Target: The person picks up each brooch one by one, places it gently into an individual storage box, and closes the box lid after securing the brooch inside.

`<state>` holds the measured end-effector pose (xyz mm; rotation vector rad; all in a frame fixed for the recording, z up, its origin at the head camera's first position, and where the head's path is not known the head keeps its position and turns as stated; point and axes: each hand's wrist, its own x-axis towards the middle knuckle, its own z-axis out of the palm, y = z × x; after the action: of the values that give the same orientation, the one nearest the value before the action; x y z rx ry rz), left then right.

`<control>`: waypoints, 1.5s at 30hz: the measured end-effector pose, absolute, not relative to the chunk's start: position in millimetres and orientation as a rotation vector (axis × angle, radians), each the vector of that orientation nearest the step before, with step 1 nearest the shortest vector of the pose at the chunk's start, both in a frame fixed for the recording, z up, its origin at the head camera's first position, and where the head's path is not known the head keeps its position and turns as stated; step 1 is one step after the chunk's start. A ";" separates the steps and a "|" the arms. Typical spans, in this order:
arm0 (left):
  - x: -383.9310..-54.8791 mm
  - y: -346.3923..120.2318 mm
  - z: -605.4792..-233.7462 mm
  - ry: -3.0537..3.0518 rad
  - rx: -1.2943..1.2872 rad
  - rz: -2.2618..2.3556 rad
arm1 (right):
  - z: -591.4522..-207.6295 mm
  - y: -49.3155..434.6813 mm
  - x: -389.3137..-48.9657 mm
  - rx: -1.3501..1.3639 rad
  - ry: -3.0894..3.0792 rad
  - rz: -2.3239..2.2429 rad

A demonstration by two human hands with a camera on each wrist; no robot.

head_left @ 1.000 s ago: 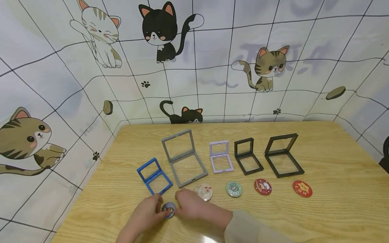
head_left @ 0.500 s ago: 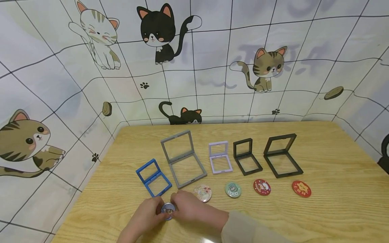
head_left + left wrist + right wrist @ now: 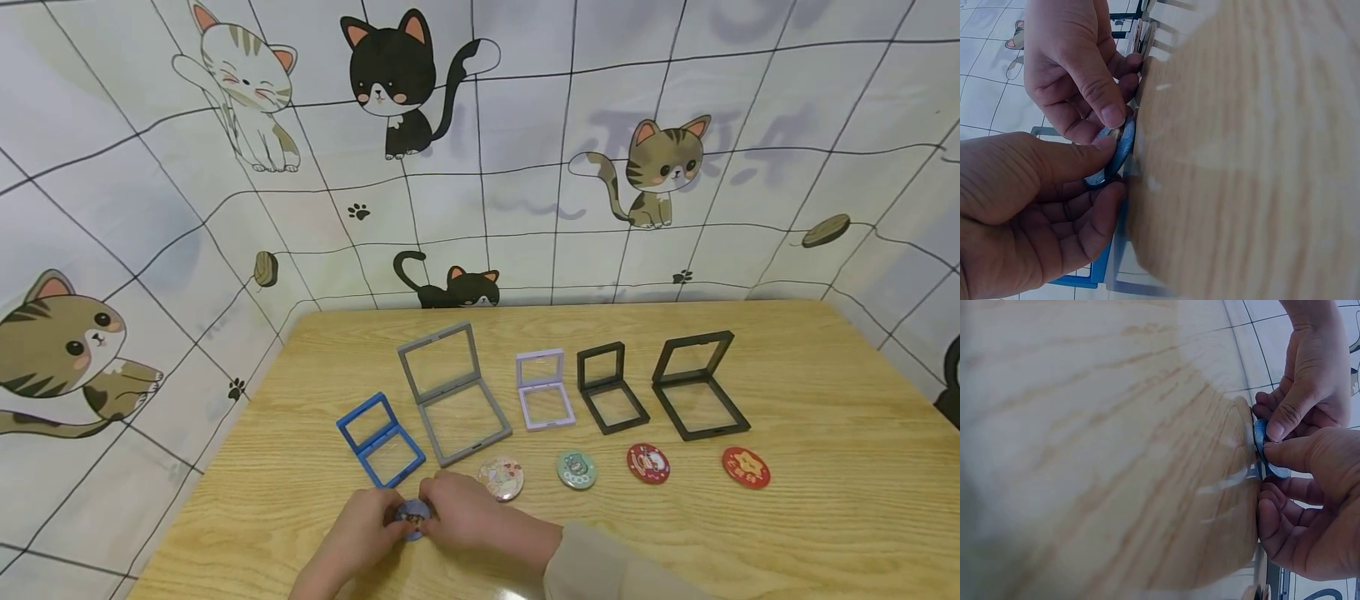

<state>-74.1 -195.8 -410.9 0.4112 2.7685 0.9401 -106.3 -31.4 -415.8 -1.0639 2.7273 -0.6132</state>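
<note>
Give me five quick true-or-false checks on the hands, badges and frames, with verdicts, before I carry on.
1. The left hand and right hand both hold the blue badge. True.
2. The gray frame is folded flat shut. False: the gray frame stands open, one half raised.
3. In the head view, the blue frame is the leftmost of five frames. True.
4. The green badge lies between two red ones. False: the green badge lies between the pale badge and a red badge.
5. The star badge is the farthest right of the badges in the head view. True.
</note>
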 end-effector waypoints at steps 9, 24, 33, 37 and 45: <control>-75.2 -198.7 -408.7 2.795 0.428 0.956 | -418.2 -34.7 -108.5 -1.084 2.740 -0.727; -71.4 -208.9 -408.5 2.775 0.364 1.040 | -424.6 -39.5 -114.2 -0.932 2.456 -1.157; -66.8 -210.3 -406.5 2.765 0.091 1.221 | -424.5 -45.7 -113.9 -0.796 2.316 -1.370; -68.3 -207.4 -405.8 2.821 0.039 1.269 | -423.1 -46.9 -116.4 -0.761 2.274 -1.443; -69.9 -203.8 -403.8 2.815 -0.078 1.413 | -418.0 -48.5 -120.5 -0.725 2.283 -1.504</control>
<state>-69.9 -203.8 -403.8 -0.0783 2.8147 1.4133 -120.5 -48.5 -418.0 -0.7252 2.2826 -1.5038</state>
